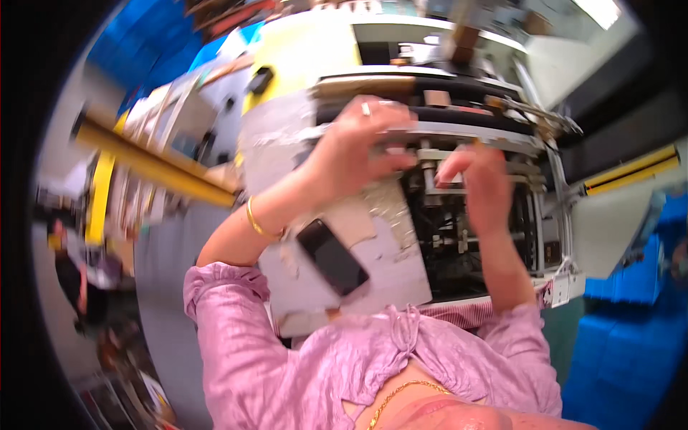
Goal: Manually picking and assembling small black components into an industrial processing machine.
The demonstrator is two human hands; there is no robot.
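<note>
My left hand (pixel 362 147), with a ring and a gold bangle, is raised over the near edge of the machine (pixel 534 236). Its thumb and fingers curve apart, and I see nothing held between them. To its right, my right hand (pixel 486 188) hovers above the machine's dark inner workings. Motion blur smears its bent fingers, so whether they hold anything is unclear. A dark smartphone (pixel 333 258) lies flat on the pale work board (pixel 398 276), nearer to me than my left hand. Crumpled clear film (pixel 393 215) rests on the board beside the machine opening.
Dark rollers (pixel 430 116) cross the machine beyond my hands, with a small tan block (pixel 436 98) there. A yellow rail (pixel 161 161) stands at left, another yellow bar (pixel 631 170) at right. Blue crates (pixel 623 276) sit at right. A person (pixel 68 265) is at far left.
</note>
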